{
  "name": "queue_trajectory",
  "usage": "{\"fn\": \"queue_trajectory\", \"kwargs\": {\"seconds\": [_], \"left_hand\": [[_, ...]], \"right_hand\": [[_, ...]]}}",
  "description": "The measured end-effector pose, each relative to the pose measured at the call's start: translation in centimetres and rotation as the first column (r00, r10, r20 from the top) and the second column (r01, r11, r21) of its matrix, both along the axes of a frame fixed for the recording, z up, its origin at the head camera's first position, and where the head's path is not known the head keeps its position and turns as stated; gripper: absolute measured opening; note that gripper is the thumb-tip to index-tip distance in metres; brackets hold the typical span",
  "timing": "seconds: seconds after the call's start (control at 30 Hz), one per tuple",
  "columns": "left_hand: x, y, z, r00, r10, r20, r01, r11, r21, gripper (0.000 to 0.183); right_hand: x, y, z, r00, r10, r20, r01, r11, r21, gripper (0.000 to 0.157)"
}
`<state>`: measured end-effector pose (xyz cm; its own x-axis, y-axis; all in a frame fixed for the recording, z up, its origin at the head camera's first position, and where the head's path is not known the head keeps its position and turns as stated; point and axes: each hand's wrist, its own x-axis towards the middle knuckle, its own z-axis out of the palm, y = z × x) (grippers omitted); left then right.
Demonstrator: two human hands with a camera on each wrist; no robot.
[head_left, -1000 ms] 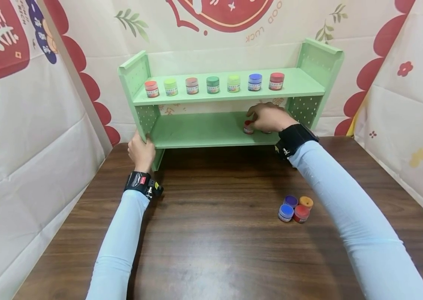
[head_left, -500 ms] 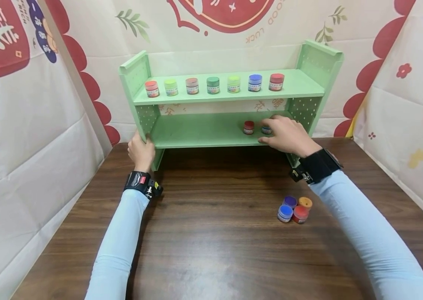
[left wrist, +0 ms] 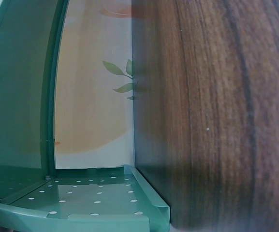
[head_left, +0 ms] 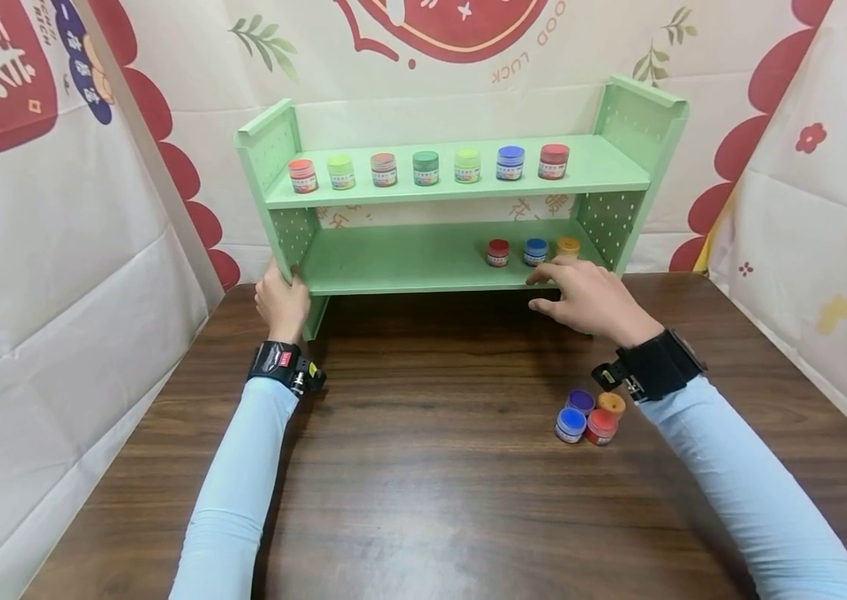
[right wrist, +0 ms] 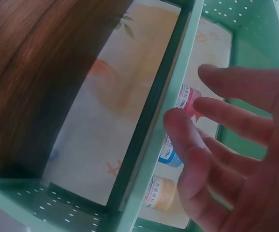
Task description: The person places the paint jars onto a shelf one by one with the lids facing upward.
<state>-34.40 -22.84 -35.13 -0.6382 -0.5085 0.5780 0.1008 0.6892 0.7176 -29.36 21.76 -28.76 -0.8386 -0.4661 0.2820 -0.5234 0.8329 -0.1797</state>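
My left hand (head_left: 283, 307) grips the left side panel of a green two-tier shelf (head_left: 393, 250) at its lower front edge. My right hand (head_left: 594, 302) holds nothing; its spread, slightly bent fingers hover at the lower tier's front edge. On that tier stand three small paint jars: a red jar (head_left: 498, 252), a blue jar (head_left: 535, 252) and a yellow-orange jar (head_left: 568, 247), whose lower part the hand covers. In the right wrist view the fingers (right wrist: 236, 118) overlap the red jar (right wrist: 190, 99) and blue jar (right wrist: 169, 153), with the yellow-orange jar (right wrist: 161, 193) below them.
A row of several capped jars, among them a dark green jar (head_left: 426, 167), lines the upper tier. On the brown table (head_left: 408, 467), a purple jar (head_left: 581, 402), an orange jar (head_left: 611, 405), a blue jar (head_left: 570, 424) and a red jar (head_left: 602, 426) sit clustered below the right wrist.
My right hand has let go of the red jar on the lower tier and drawn back right and toward me, uncovering the blue and yellow-orange jars. The left hand stays put.
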Motion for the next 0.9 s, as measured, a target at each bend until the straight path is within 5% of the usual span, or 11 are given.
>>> {"fn": "queue_trajectory", "kwargs": {"seconds": [0.13, 0.27, 0.5, 0.9], "left_hand": [[0.0, 0.1, -0.1, 1.000, -0.002, 0.001, 0.002, 1.000, -0.002, 0.012], [-0.1, 0.1, -0.1, 1.000, 0.001, 0.003, -0.001, 1.000, 0.000, 0.011], [-0.3, 0.2, -0.1, 1.000, -0.002, 0.007, 0.002, 1.000, -0.002, 0.012], [-0.1, 0.0, -0.1, 1.000, 0.006, 0.014, -0.006, 1.000, 0.005, 0.014]], "right_hand": [[0.1, 0.1, -0.4, 1.000, 0.026, -0.003, -0.026, 1.000, -0.015, 0.029], [0.1, 0.5, -0.6, 0.992, 0.072, 0.106, -0.074, 0.997, 0.017, 0.024], [0.2, 1.4, -1.9, 0.891, 0.113, 0.441, -0.121, 0.993, -0.009, 0.040], [-0.3, 2.3, -2.6, 0.842, 0.119, 0.526, -0.156, 0.987, 0.027, 0.050]]}}
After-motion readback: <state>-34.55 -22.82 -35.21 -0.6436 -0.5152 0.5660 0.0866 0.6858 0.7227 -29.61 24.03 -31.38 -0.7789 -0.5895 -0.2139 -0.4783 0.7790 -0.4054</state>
